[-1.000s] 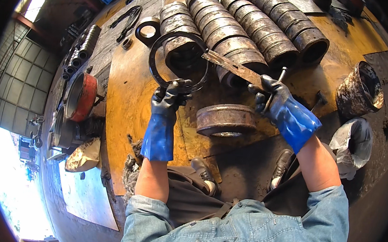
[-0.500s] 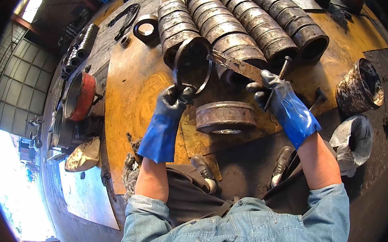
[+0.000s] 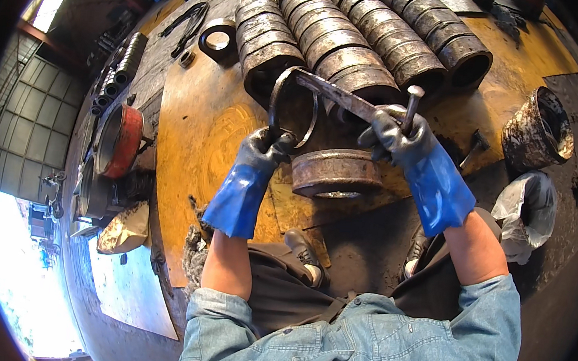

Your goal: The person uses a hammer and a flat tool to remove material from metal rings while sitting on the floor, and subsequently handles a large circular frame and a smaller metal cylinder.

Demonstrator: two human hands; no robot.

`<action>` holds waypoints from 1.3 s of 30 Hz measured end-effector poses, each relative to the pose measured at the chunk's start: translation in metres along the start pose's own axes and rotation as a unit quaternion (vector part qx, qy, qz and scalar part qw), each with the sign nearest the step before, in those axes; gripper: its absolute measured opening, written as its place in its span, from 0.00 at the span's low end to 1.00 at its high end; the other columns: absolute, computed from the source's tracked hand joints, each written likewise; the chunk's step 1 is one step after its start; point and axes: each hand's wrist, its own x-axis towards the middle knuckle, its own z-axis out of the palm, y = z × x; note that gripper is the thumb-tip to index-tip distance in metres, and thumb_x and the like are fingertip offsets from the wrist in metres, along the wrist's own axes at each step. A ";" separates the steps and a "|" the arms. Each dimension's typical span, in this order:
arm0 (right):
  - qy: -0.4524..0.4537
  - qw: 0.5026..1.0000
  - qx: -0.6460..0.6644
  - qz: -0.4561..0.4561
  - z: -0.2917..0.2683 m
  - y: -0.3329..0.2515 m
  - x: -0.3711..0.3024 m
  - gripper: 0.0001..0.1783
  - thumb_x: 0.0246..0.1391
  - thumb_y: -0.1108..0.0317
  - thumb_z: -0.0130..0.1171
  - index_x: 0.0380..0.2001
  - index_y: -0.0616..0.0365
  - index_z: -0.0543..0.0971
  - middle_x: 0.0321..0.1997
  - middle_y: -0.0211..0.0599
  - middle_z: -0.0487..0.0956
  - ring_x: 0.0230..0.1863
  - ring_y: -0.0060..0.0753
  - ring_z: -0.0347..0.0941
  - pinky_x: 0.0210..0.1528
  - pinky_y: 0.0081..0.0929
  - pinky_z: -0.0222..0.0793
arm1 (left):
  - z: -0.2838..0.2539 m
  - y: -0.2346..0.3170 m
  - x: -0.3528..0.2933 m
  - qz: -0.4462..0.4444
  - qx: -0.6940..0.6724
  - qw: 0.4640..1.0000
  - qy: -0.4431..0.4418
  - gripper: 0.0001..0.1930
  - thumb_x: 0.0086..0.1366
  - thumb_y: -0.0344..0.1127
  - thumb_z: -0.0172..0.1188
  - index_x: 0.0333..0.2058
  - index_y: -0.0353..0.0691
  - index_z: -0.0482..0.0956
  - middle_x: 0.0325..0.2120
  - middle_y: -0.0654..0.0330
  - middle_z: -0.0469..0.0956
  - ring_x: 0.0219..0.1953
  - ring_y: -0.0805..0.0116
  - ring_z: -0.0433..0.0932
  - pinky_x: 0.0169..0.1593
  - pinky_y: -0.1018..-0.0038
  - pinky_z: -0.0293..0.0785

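My left hand (image 3: 263,147), in a blue glove with dark, grimy fingers, is closed on the lower edge of a thin metal ring (image 3: 314,117) held upright. My right hand (image 3: 397,133), gloved alike, is wrapped round a long flat metal bar (image 3: 341,97). The bar's far end meets the ring's top edge. A metal rod with a round head (image 3: 412,105) also sticks up from my right hand; its lower part is hidden. Below and between my hands, a wide rusty metal ring (image 3: 337,172) lies on the yellow-brown floor sheet (image 3: 194,165).
Several rows of greasy metal cylinders (image 3: 352,52) lie beyond my hands. To the right stand a grimy bucket-like container (image 3: 538,127) and a plastic-lined one (image 3: 525,211). A hammer-like tool (image 3: 474,147) lies near my right glove. A red ring (image 3: 124,140) is on the left.
The bar has shifted left and its end now lies against the ring's top edge. My right hand has turned and moved slightly left; the ring has tilted a little.
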 end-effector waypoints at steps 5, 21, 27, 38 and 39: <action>-0.038 0.987 -0.086 -0.133 0.008 0.011 -0.008 0.12 0.64 0.68 0.55 0.45 0.64 0.79 0.28 0.32 0.81 0.29 0.18 0.74 0.33 0.20 0.74 | -0.007 -0.008 0.010 -0.053 -0.066 0.996 0.023 0.11 0.66 0.37 0.64 0.41 0.35 0.83 0.31 0.61 0.84 0.26 0.75 0.79 0.29 0.79 0.71; 0.010 0.921 -0.385 -0.060 0.034 0.039 -0.016 0.13 0.56 0.65 0.59 0.46 0.47 0.80 0.32 0.43 0.83 0.36 0.41 0.82 0.39 0.36 0.76 | 0.011 0.000 0.021 0.116 -0.180 0.969 0.125 0.11 0.67 0.34 0.63 0.44 0.34 0.83 0.31 0.62 0.83 0.27 0.76 0.78 0.30 0.79 0.71; 0.043 0.883 -0.430 -0.186 0.017 0.054 0.000 0.12 0.54 0.63 0.59 0.43 0.46 0.81 0.32 0.44 0.83 0.35 0.51 0.81 0.41 0.44 0.77 | 0.029 0.002 0.010 0.088 -0.084 0.990 0.068 0.11 0.67 0.35 0.63 0.43 0.36 0.84 0.29 0.65 0.82 0.27 0.81 0.75 0.31 0.82 0.68; 0.128 0.725 -0.583 -0.343 -0.028 0.047 0.030 0.20 0.45 0.65 0.63 0.45 0.47 0.78 0.30 0.37 0.81 0.31 0.44 0.80 0.31 0.41 0.75 | 0.004 0.012 -0.007 0.018 -0.019 0.997 -0.077 0.09 0.66 0.29 0.61 0.43 0.31 0.82 0.32 0.59 0.83 0.34 0.74 0.80 0.42 0.76 0.77; 0.126 0.713 -0.576 -0.380 -0.030 0.046 0.032 0.19 0.44 0.66 0.64 0.44 0.47 0.78 0.29 0.37 0.80 0.29 0.44 0.79 0.29 0.40 0.74 | 0.005 0.005 -0.007 0.021 -0.022 0.996 -0.079 0.09 0.66 0.28 0.61 0.43 0.31 0.82 0.32 0.60 0.83 0.34 0.74 0.80 0.42 0.77 0.77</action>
